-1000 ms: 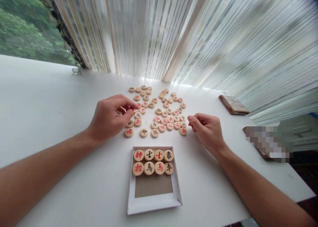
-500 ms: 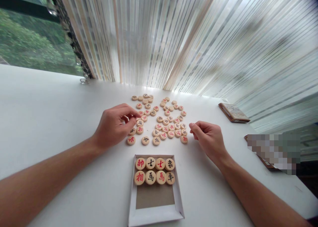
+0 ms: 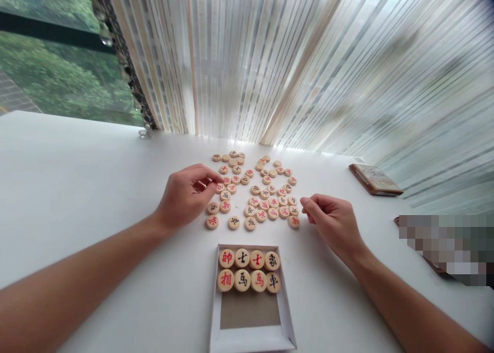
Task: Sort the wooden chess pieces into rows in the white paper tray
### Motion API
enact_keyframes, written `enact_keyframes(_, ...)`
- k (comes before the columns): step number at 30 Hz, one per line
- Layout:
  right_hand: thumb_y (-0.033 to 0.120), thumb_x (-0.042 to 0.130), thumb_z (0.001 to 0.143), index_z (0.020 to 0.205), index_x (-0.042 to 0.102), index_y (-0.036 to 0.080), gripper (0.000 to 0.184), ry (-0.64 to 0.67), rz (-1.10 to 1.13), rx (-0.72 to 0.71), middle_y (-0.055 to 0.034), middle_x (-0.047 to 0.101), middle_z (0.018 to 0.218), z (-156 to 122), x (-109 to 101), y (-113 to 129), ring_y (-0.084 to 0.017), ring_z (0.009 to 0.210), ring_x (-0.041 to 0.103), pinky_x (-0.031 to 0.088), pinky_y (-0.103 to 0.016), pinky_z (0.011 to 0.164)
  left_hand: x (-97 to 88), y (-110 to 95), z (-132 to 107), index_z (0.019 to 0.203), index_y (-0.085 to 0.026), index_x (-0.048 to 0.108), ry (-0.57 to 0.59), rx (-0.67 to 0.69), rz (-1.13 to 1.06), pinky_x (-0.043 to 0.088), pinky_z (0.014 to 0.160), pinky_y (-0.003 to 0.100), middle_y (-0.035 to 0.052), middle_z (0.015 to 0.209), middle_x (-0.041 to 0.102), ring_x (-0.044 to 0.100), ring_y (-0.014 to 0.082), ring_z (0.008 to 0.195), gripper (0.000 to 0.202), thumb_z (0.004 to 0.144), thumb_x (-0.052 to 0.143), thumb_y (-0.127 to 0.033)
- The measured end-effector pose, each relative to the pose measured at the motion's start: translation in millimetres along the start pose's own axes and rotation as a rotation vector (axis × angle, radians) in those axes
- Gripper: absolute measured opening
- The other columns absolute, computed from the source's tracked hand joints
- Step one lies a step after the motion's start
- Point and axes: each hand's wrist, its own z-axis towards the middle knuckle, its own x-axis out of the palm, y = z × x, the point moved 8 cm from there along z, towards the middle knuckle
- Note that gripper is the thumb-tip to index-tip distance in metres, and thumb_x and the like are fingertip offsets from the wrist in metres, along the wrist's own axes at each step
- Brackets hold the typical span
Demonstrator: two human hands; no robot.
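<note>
Round wooden Chinese chess pieces [image 3: 273, 213] with red or black characters lie spread over the white table, some of them blank side up. My left hand [image 3: 191, 193] is at the left group, its index finger and thumb slightly apart by a red-marked piece [image 3: 219, 188]; I see no piece held between them. To the right of the spread, my right hand [image 3: 328, 216] is curled closed, thumb against the index finger, close to a red piece [image 3: 294, 222]. An open shallow white box [image 3: 252, 337] in front of me holds two rows of larger pieces [image 3: 242, 280], characters up.
A flat brown-edged box [image 3: 376, 179] lies at the back right of the table [image 3: 96, 188]. Nearer on the right is another flat item [image 3: 440, 265], partly blurred out. String curtains [image 3: 231, 59] hang along the back edge, with a window at the left.
The camera view has turned slightly, so everything sits a little lower and further right. Both hands keep nearly the same places beside the pieces. The pieces in the box have not changed.
</note>
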Motion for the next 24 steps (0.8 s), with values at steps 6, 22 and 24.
enact_keyframes(6, 0.05, 0.071, 0.089, 0.058, 0.063, 0.018, 0.045, 0.006, 0.002, 0.021, 0.002, 0.051, 0.051, -0.8, -0.4, -0.8, -0.011, 0.049, 0.04, 0.032, -0.026, 0.049, -16.2, 20.0, 11.1, 0.092, -0.016, 0.08, -0.065, -0.136, -0.019, 0.056, 0.06, 0.025, 0.0062, 0.087, 0.078, 0.071, 0.0171, 0.071, 0.016, 0.085, 0.069, -0.024)
enact_keyframes(22, 0.052, 0.067, 0.091, 0.057, 0.058, 0.019, 0.048, 0.05, -0.027, 0.025, 0.0033, 0.044, 0.05, -3.9, 4.4, 3.5, -0.01, 0.048, 0.032, 0.023, -0.027, 0.046, 22.1, -5.2, 2.7, 0.105, -0.019, 0.083, 0.404, 0.145, 0.292, 0.053, 0.09, 0.037, 0.0079, 0.102, 0.071, 0.069, 0.0236, 0.098, 0.022, 0.095, 0.066, -0.027)
enact_keyframes(24, 0.051, 0.067, 0.091, 0.056, 0.057, 0.019, 0.047, 0.057, -0.028, 0.025, 0.0038, 0.042, 0.05, -4.4, 5.6, 3.6, -0.01, 0.048, 0.031, 0.022, -0.027, 0.046, 24.3, -4.5, 2.4, 0.107, -0.019, 0.083, 0.418, 0.157, 0.309, 0.052, 0.094, 0.04, 0.0085, 0.102, 0.07, 0.068, 0.0253, 0.101, 0.023, 0.096, 0.065, -0.028)
